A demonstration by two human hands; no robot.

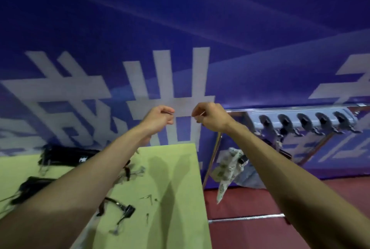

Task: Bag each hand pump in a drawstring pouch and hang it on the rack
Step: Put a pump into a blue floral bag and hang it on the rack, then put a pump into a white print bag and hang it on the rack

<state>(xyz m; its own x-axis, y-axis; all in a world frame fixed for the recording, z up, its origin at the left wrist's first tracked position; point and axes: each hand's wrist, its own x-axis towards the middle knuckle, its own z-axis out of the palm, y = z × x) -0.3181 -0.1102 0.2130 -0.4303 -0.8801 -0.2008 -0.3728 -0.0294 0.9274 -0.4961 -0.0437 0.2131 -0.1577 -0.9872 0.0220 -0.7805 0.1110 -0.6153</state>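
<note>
My left hand (160,117) and my right hand (210,117) are raised side by side in front of the blue banner. Each pinches a thin end of drawstring between thumb and fingers. A white patterned drawstring pouch (227,170) hangs below my right forearm, with the black end of a hand pump (242,159) sticking out of its mouth. The cord between hands and pouch is too thin to trace. The grey rack (300,121) with a row of dark hooks is to the right of my right hand.
A green table (180,188) lies below my left arm, carrying black pumps and cords (122,208) and dark pouches (66,154). The rack's metal legs (212,156) stand on red floor (260,198) beside the table's right edge.
</note>
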